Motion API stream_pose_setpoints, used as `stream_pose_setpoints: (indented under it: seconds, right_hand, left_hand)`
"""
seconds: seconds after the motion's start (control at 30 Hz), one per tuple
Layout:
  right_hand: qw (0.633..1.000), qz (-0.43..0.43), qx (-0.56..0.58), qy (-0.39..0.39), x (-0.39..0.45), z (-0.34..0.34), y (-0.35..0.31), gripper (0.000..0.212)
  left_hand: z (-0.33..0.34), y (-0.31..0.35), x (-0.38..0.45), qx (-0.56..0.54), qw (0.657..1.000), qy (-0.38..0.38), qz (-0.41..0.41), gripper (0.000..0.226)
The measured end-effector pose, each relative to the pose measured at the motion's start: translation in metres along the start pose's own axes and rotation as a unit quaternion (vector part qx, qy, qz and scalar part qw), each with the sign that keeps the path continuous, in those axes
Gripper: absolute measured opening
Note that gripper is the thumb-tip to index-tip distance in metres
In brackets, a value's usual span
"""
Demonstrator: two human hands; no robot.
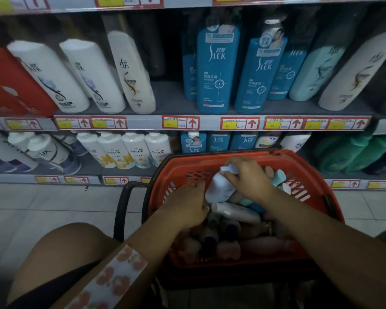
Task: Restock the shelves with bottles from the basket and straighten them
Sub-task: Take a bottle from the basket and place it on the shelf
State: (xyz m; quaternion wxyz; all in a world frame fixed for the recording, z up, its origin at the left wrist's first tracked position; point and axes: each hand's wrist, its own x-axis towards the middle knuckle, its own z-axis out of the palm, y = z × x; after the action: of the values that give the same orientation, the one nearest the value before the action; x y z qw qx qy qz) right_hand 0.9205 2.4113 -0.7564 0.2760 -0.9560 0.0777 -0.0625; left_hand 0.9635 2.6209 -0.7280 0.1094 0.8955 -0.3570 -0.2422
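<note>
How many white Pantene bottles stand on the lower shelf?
4, in a row left of the basket: first, second, third, fourth, next to the basket rim. More may be hidden behind them.

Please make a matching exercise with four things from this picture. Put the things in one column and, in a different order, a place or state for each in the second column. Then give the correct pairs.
Things
1. right hand
2. left hand
3. tall blue plastic SLEK bottle
4. row of white PANTENE bottles

Places or states
A. stands upright on the middle shelf
B. stands on the lower shelf, left of the red plastic basket
C. grips the neck of a white bottle with a pale blue cap
D. reaches into the basket's left side, fingers among the bottles

Pairs: 1-C, 2-D, 3-A, 4-B
</note>
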Motion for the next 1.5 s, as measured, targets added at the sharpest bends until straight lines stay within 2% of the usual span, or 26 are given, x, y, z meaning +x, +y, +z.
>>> stream_pose_setpoints:
  seconds: [0.1,0.3,0.47,0.57,0.63,0.77,0.9,1.03,1.17,1.23,1.4,1.5]
  right_hand:
    - [0.998,-0.028,0.018,0.045,0.002,-0.028,-0.02,0.033]
    - [0.983,-0.05,0.122,0.128,-0.01,-0.073,-0.057,0.035]
    - [0.963,-0.03,0.193,0.188,-0.025,-0.098,-0.079,0.029]
    - [0.946,-0.008,0.231,0.227,-0.035,-0.113,-0.087,0.03]
    - [0.932,0.007,0.266,0.248,-0.04,-0.123,-0.093,0.031]
    - [0.917,0.017,0.296,0.268,-0.045,-0.135,-0.113,0.027]
    - [0.934,-0.008,0.254,0.251,-0.041,-0.147,-0.14,0.023]
    - [0.945,-0.033,0.22,0.239,-0.032,-0.167,-0.171,0.029]
    - [0.953,-0.047,0.203,0.22,-0.023,-0.182,-0.204,0.02]
    - [0.95,-0.061,0.209,0.223,-0.018,-0.181,-0.218,0.01]
    - [0.939,-0.076,0.224,0.249,-0.009,-0.163,-0.243,0.011]
    - [0.949,-0.074,0.192,0.238,-0.004,-0.15,-0.25,0.022]
  left_hand:
    - [-0.007,0.005,-0.003,-0.099,0.995,-0.005,-0.002,0.086]
    - [-0.009,0.008,-0.007,-0.24,0.971,0.008,0.002,0.075]
    - [-0.016,0.016,-0.013,-0.34,0.936,-0.078,0.051,0.063]
    - [-0.016,0.027,-0.024,-0.416,0.902,-0.108,0.041,0.07]
    - [-0.019,0.031,-0.031,-0.455,0.881,-0.123,0.035,0.065]
    - [-0.031,0.043,-0.045,-0.513,0.854,-0.075,0.047,0.057]
    - [-0.044,0.048,-0.061,-0.567,0.822,-0.012,0.05,0.055]
    - [-0.064,0.04,-0.069,-0.633,0.767,0.102,0.042,0.076]
    - [-0.078,0.027,-0.076,-0.683,0.708,0.177,0.013,0.088]
    - [-0.081,0.023,-0.084,-0.72,0.67,0.18,-0.004,0.084]
    - [-0.087,0.021,-0.103,-0.824,0.554,0.118,-0.013,0.055]
    - [-0.09,0.021,-0.117,-0.853,0.515,0.079,-0.021,0.042]
